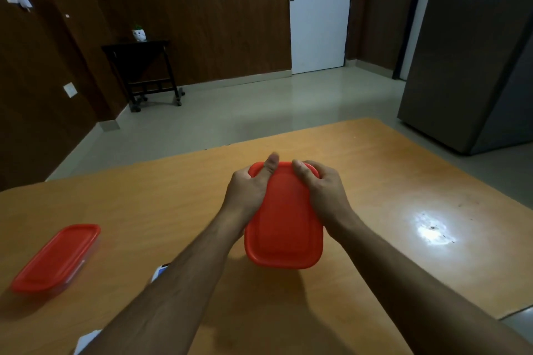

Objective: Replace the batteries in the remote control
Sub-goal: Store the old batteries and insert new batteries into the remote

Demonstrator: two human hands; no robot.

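A wooden bench (144, 210) with bare floor (230, 112) beyond its far edge. Both grips, left hand (248, 187) and right hand (326, 187), clasp a red-lidded box (284, 228); another box (56, 258) lies left.

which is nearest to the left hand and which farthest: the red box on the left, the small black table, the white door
From the left hand, in the head view:
1. red box, on the wooden table, to the left.
2. small black table, across the floor by the wall.
3. white door, in the far wall.
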